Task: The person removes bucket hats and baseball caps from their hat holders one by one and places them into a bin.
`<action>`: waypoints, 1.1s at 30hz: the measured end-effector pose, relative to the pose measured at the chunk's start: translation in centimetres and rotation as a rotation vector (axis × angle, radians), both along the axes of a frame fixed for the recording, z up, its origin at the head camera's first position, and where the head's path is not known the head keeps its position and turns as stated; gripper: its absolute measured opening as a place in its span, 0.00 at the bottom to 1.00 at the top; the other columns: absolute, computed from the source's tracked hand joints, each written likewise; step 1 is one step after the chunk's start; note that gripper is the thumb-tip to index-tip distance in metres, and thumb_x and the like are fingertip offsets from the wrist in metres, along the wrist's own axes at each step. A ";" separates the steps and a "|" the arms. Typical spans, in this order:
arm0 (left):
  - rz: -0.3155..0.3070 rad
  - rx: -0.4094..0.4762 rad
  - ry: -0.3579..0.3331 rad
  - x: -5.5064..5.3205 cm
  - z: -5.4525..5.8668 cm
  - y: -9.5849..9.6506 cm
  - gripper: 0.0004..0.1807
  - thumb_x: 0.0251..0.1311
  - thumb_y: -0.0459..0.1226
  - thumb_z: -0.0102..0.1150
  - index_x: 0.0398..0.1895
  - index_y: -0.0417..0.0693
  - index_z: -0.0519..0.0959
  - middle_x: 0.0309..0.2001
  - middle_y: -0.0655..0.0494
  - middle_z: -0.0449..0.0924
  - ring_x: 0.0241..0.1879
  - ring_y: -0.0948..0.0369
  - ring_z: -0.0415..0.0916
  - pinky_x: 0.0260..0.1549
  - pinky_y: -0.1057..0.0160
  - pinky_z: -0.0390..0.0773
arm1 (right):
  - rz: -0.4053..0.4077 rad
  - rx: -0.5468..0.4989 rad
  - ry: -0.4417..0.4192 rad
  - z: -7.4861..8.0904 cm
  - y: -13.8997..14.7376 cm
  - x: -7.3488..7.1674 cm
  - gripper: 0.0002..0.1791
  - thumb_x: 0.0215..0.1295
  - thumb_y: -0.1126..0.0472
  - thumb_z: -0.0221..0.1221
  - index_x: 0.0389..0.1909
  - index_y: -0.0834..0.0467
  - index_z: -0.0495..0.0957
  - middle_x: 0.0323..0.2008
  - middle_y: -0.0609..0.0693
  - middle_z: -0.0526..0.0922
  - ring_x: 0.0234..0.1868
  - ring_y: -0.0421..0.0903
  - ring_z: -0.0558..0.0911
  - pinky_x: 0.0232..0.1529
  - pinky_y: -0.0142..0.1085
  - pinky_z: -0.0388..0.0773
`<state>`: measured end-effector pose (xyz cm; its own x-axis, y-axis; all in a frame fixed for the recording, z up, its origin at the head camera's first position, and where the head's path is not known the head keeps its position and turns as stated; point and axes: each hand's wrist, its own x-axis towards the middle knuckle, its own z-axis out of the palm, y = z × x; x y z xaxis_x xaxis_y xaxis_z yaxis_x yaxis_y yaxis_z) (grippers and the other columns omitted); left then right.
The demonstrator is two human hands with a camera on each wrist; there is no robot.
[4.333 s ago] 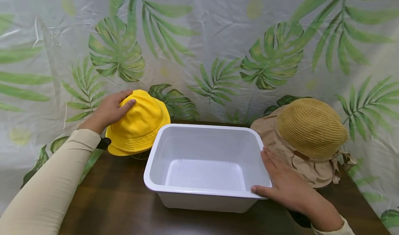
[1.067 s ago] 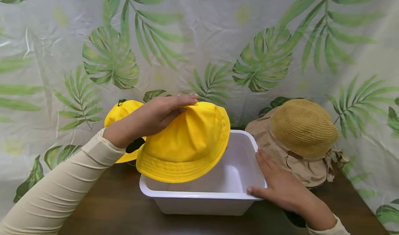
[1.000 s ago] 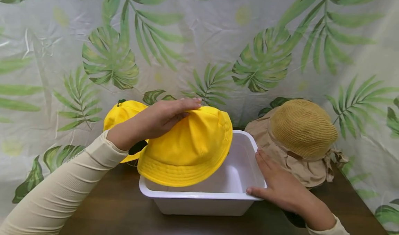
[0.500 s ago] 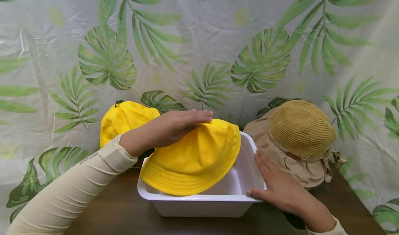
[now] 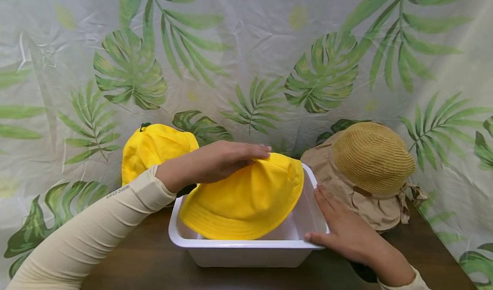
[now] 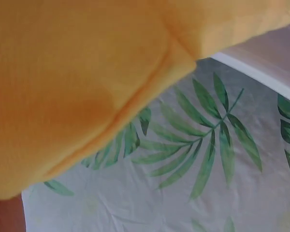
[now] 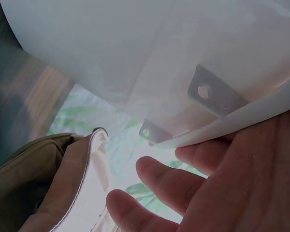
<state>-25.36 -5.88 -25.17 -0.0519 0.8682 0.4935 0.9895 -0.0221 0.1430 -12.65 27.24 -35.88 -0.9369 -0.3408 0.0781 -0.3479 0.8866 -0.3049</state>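
In the head view my left hand (image 5: pixel 219 161) holds a yellow bucket hat (image 5: pixel 250 200) by the top of its crown; the thumb is hidden. The hat hangs tilted inside the white plastic tub (image 5: pixel 250 244), its brim just behind the front rim. Yellow fabric (image 6: pixel 82 82) fills much of the left wrist view. My right hand (image 5: pixel 352 230) rests along the tub's right rim, thumb on the front corner, fingers extended. From below, the right wrist view shows those fingers (image 7: pixel 169 183) beside the tub's outer wall (image 7: pixel 111 53), some of them apart from it.
A second yellow hat (image 5: pixel 154 151) stands behind my left forearm. To the tub's right sits a tan knitted sun hat (image 5: pixel 373 159) with a fabric brim. Everything stands on a dark wooden table (image 5: pixel 142 255), against a leaf-print curtain (image 5: pixel 239 59).
My left hand has carried one yellow hat from the left over the tub and lowered it inside, uncovering the second yellow hat. The right hand has stayed at the tub's rim.
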 end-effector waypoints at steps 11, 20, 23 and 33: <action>0.018 -0.160 -0.123 0.6 -2.4 0.9 0.21 0.70 0.30 0.54 0.66 0.43 0.73 0.65 0.53 0.75 0.64 0.62 0.71 0.64 0.66 0.68 | 0.007 -0.006 -0.012 0.0 0.1 0.0 0.57 0.63 0.29 0.55 0.78 0.64 0.47 0.78 0.61 0.47 0.74 0.63 0.55 0.65 0.63 0.62; 0.066 -0.329 -0.192 0.1 -4.3 1.2 0.21 0.74 0.37 0.50 0.68 0.45 0.73 0.66 0.57 0.73 0.65 0.65 0.68 0.65 0.68 0.65 | -0.005 0.006 -0.003 0.0 0.0 0.0 0.57 0.62 0.29 0.56 0.78 0.64 0.48 0.77 0.61 0.48 0.74 0.62 0.57 0.64 0.62 0.64; 0.064 -0.369 -0.211 -0.1 -4.8 1.4 0.22 0.75 0.37 0.50 0.69 0.46 0.72 0.66 0.58 0.74 0.64 0.67 0.70 0.64 0.68 0.66 | -0.003 0.011 0.002 0.0 0.0 0.0 0.57 0.62 0.30 0.57 0.77 0.65 0.49 0.77 0.62 0.50 0.73 0.62 0.58 0.63 0.62 0.65; 0.107 -0.576 -0.356 -0.4 -6.9 2.4 0.21 0.74 0.36 0.50 0.68 0.47 0.74 0.64 0.58 0.75 0.60 0.68 0.72 0.62 0.69 0.68 | -0.008 0.000 -0.008 0.1 -0.1 0.0 0.57 0.63 0.31 0.57 0.78 0.64 0.47 0.77 0.61 0.48 0.73 0.62 0.57 0.63 0.62 0.65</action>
